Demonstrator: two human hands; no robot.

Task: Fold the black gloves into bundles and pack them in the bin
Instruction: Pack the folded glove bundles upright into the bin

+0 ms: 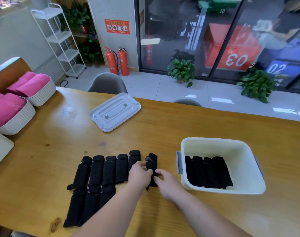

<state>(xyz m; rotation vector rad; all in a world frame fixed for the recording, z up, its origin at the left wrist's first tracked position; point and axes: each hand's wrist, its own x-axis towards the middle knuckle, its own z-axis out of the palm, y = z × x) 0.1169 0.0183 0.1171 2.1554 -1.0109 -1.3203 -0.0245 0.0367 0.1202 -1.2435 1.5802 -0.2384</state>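
Several black glove bundles (101,171) lie in two rows on the wooden table (162,124), left of centre. One more black glove (152,161) lies lengthwise at the right end of the far row. My left hand (139,173) and my right hand (166,181) both pinch this glove at its middle, my left from the left side, my right from the right. To the right stands the white bin (244,156), with several folded black gloves (209,171) lined up side by side in its bottom.
The bin's grey-white lid (114,111) lies flat at the table's far middle. Two white woven baskets (41,94) with pink rolled cloths stand at the far left. A white board edge (0,149) juts in at left. Grey chairs (108,82) sit behind the table.
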